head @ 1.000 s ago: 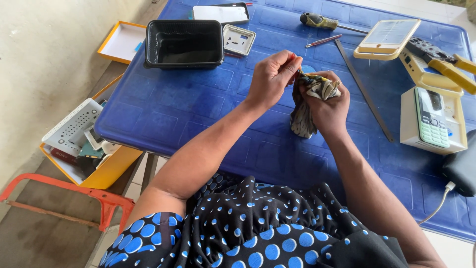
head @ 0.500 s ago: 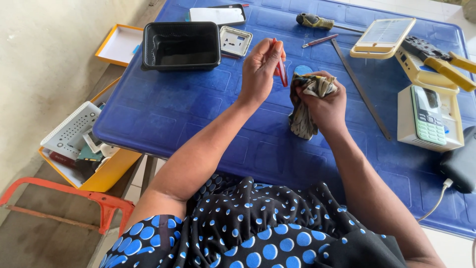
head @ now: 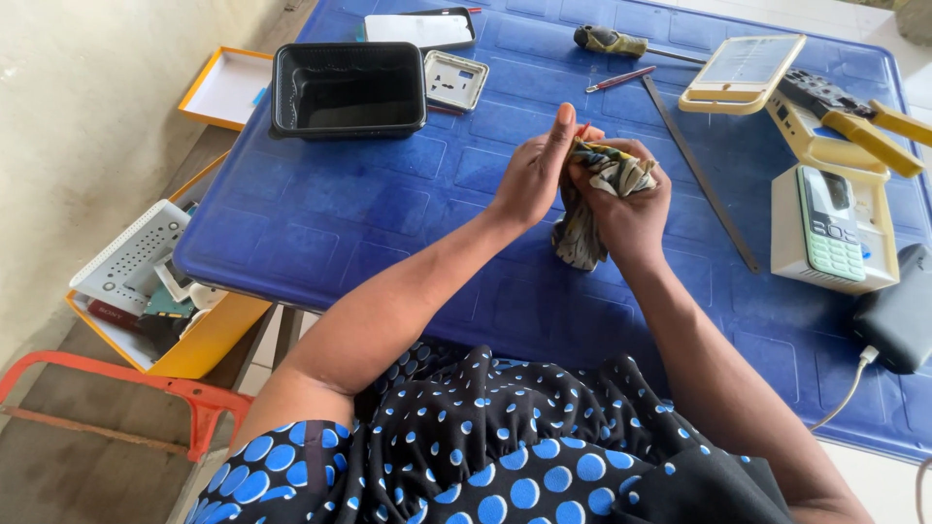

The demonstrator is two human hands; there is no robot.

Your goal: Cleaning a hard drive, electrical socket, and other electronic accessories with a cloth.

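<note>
Over the blue plastic table (head: pixel 320 223) my two hands meet. My right hand (head: pixel 631 209) grips a bunched patterned cloth (head: pixel 582 228), whose end hangs down below the fist. My left hand (head: pixel 534 175) pinches a thin red tool (head: pixel 582 129) and presses its tip into the top of the cloth. Most of the red tool is hidden by my fingers.
A black tray (head: pixel 349 87), small white frame (head: pixel 456 80) and flat device (head: pixel 419 27) lie far left. A screwdriver (head: pixel 612 41), red pen (head: pixel 621 80), metal ruler (head: pixel 699 175), yellow-cased phone (head: pixel 743 70), yellow-handled pliers (head: pixel 854 112), keypad phone on a box (head: pixel 830 228) and black charger (head: pixel 898 311) lie right. Yellow bin (head: pixel 155 311) stands left.
My left hand lifted the red tool upright away from the cloth half a second ago, then brought it back down into the cloth. My right hand kept its grip.
</note>
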